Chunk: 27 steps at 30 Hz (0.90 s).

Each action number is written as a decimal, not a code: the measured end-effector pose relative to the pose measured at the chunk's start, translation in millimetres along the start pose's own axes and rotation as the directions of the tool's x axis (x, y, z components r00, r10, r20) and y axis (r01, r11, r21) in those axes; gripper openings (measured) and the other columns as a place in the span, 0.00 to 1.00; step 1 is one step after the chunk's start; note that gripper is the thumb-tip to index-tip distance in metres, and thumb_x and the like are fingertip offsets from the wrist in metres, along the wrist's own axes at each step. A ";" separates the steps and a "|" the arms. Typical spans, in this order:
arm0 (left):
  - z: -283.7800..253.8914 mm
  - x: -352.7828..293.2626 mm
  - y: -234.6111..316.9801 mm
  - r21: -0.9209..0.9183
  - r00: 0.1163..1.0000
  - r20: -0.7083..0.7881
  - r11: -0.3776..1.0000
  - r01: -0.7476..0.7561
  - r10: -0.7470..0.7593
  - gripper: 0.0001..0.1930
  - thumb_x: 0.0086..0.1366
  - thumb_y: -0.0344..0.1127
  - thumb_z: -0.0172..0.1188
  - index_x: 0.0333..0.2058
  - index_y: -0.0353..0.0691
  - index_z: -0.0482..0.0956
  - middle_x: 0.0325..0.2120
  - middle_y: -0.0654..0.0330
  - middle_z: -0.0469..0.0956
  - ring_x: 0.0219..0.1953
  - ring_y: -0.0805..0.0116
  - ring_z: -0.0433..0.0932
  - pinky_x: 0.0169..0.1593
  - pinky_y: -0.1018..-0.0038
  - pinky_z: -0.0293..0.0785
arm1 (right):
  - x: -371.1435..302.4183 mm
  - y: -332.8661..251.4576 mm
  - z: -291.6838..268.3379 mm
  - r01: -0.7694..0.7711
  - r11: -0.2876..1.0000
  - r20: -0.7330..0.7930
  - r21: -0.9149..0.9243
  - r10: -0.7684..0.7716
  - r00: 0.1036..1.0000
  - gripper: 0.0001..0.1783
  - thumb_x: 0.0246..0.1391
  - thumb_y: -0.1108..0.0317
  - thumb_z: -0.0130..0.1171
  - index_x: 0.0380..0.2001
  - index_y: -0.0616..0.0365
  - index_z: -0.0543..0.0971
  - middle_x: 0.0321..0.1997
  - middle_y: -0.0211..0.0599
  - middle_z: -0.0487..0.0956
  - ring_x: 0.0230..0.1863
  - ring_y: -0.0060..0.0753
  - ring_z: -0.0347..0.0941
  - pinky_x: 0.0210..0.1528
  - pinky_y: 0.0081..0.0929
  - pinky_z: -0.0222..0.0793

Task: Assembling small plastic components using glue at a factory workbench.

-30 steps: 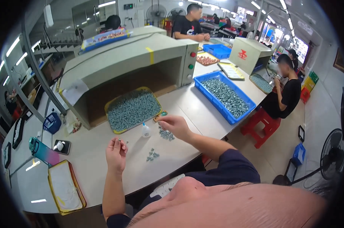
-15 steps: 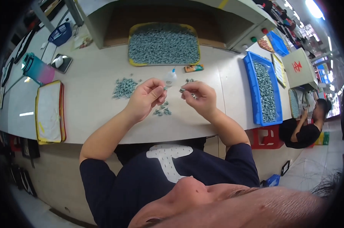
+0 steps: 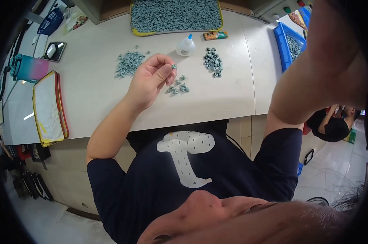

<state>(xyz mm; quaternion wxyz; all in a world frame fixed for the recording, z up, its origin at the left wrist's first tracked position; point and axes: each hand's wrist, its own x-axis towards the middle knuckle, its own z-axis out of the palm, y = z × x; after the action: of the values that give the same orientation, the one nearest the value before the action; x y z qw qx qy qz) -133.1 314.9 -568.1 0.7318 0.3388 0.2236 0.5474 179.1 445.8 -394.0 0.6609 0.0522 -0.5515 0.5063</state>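
Observation:
My left hand is closed over the table, pinching one small grey-green piece between thumb and fingertips. Just below it lie several loose pieces of the same kind. A larger heap of grey-green pieces sits to its left. Darker, shinier pieces form a group to the right. Beyond the hand stands a small white squeeze bottle with a blue tip. My right hand is raised very close at the upper right, large and blurred; its fingers cannot be made out.
A yellow-rimmed tray full of grey-green pieces is at the back, beside a small orange-green box. At right is a blue bin. On the left are a stack of trays, a teal-pink bottle and a phone. A person sits far right.
My right hand has left the table and swung up and right, close to the camera. The left hand still pinches its piece. The view has shifted, so the back tray appears higher.

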 end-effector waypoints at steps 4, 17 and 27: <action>7.8 -14.1 1.2 0.024 1.000 -0.006 1.000 -0.013 0.014 0.05 0.68 0.31 0.53 0.39 0.37 0.71 0.29 0.62 0.72 0.29 0.74 0.67 0.36 0.80 0.66 | -15.9 6.0 38.9 -0.003 1.000 -0.015 0.017 0.003 1.000 0.20 0.65 0.62 0.39 0.48 0.61 0.75 0.51 0.47 0.74 0.54 0.45 0.68 0.58 0.43 0.62; 8.2 -29.9 31.8 0.095 0.999 -0.040 0.995 0.001 0.003 0.04 0.68 0.31 0.54 0.38 0.37 0.72 0.28 0.63 0.72 0.28 0.75 0.67 0.35 0.81 0.66 | -54.2 34.8 115.2 0.050 0.973 -0.044 0.224 -0.041 0.998 0.17 0.65 0.63 0.39 0.45 0.61 0.75 0.45 0.43 0.74 0.47 0.39 0.68 0.50 0.37 0.63; 21.2 -31.3 47.2 0.038 0.999 0.044 0.999 -0.009 0.008 0.04 0.69 0.31 0.53 0.38 0.37 0.71 0.28 0.63 0.72 0.29 0.75 0.68 0.35 0.80 0.66 | -32.7 28.0 131.5 0.062 0.972 0.005 0.225 -0.065 0.998 0.16 0.66 0.64 0.39 0.43 0.60 0.75 0.41 0.39 0.73 0.41 0.35 0.68 0.44 0.33 0.65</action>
<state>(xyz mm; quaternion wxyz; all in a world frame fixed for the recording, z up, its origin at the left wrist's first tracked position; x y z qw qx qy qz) -158.3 287.8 -520.3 0.7275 0.3656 0.2167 0.5386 73.7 356.8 -382.4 0.6633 0.1475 -0.4926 0.5437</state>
